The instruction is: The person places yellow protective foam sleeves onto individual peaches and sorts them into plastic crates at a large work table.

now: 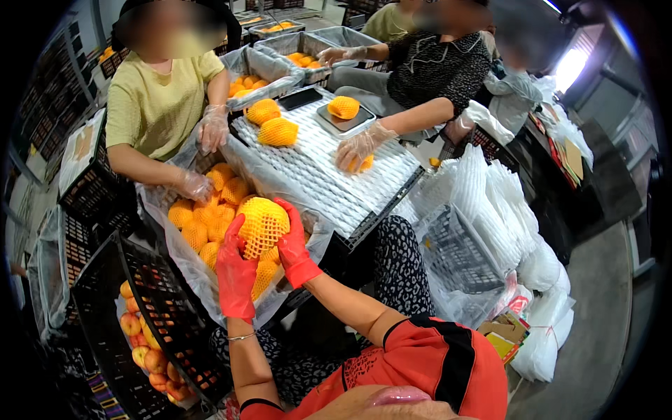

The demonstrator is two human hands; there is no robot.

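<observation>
My left hand (237, 275), in a red rubber glove, grips the left side of a round fruit in a yellow foam net (263, 223). On its other side my right hand (294, 244), gloved alike, presses against the net. The fruit itself is hidden by the mesh. Both hands are above a crate lined with clear plastic film (202, 281), where several more netted fruits (195, 236) lie packed together. Across the crate, a co-worker's plastic-gloved hand (195, 185) touches the fruits inside.
White foam netting (315, 173) covers the worktop ahead, bearing a small scale (362, 122), a phone (300, 98) and netted fruits (278, 132). Another co-worker's gloved hand (362, 144) covers one. Apples (155, 361) fill a black crate (165, 315) at left. Foam sleeves (467, 184) are piled right.
</observation>
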